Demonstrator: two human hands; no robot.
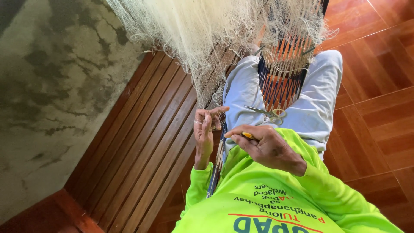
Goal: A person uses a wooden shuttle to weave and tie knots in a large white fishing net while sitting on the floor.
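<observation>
Net: pale fine mesh, I see it hanging from above down onto my lap.
Left hand: fingers pinched shut on net strands at its lower edge.
Right hand: apart from the left, closed on a yellow-tipped tool.
Shirt print: dark and red lettering on neon-green shirt, bottom centre.
Scissors: lying on my grey trousers.
Surroundings: wooden slats on one side, red tiles on the other.

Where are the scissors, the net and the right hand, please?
scissors [268, 113], head view, on the pivot by the handles
net [202, 26], head view, on the bunched pale mesh
right hand [269, 146], head view, on its back
</observation>
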